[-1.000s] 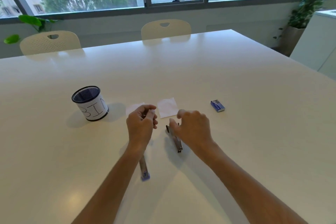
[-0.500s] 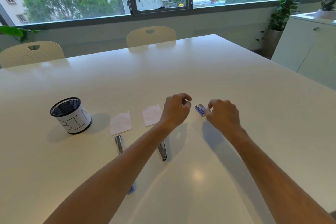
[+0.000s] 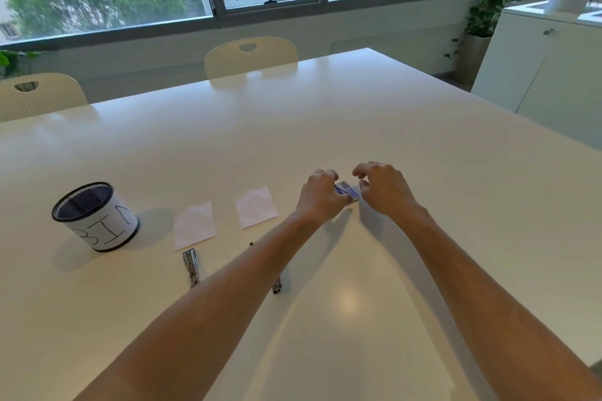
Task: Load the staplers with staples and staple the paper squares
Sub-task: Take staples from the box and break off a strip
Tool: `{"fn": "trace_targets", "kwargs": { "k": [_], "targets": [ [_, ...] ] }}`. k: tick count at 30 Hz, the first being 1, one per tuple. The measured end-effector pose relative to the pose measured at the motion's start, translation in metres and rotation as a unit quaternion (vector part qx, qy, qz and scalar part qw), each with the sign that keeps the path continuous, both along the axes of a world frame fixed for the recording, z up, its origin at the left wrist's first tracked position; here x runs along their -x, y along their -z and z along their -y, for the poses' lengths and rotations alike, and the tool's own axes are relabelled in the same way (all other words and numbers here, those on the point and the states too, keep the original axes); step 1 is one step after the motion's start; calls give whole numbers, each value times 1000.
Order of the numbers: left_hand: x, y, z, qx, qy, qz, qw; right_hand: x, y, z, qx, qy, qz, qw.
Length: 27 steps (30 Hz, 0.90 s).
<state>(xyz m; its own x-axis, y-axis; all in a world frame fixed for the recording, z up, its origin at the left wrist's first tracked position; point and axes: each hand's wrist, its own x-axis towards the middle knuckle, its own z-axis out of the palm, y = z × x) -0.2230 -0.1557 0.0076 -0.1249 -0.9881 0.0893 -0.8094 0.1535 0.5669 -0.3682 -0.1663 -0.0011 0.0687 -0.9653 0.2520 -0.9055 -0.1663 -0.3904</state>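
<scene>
A small blue staple box lies on the white table between my two hands. My left hand has its fingers curled on the box's left end. Just right of the box, my right hand hovers with fingers apart, touching or almost touching it. Two pale paper squares lie flat to the left. One metal stapler lies below the left square. My left forearm hides most of the second stapler.
A black mesh cup wrapped in white paper marked "BIN" stands at the left. Two cream chairs sit at the far edge. A white cabinet stands to the right.
Both hands left the staplers and moved right to the blue staple box. The left hand has closed onto the box. The view shifted right.
</scene>
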Motion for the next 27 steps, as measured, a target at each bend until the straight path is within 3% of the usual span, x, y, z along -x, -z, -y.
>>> {"fn": "trace_targets", "kwargs": {
  "k": [27],
  "targets": [
    [14, 11, -4, 60, -3, 58, 997, 5, 18, 13, -25, -68, 48, 996]
  ]
}}
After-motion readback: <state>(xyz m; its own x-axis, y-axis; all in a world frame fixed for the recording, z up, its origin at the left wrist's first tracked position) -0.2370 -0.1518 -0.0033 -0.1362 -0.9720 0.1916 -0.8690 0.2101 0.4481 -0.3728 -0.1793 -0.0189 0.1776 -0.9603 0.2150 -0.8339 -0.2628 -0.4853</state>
